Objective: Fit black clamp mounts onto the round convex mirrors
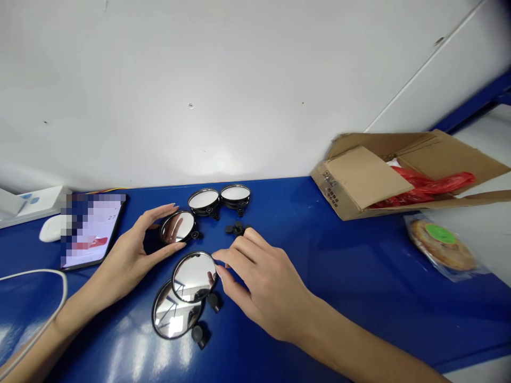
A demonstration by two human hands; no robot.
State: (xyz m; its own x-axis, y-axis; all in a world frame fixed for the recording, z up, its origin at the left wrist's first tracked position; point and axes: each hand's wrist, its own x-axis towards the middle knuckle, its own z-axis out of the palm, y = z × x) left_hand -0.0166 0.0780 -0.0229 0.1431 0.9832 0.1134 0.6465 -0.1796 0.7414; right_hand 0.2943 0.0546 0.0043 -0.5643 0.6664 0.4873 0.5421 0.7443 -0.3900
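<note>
My left hand curls its thumb and fingers around the rim of a small round black-framed mirror, which has a black mount at its right side. My right hand pinches the right rim of a second round mirror between thumb and index finger. That one overlaps a third mirror lying on the blue table, and both have black mounts pointing to the lower right. Just beyond my right knuckles lies a black clamp-like part, partly hidden by the fingers.
Two stacks of round mirrors, a left stack and a right stack, stand near the white wall. A phone, a white case and a white cable are at left. Right: an open cardboard box and a wrapped round pastry.
</note>
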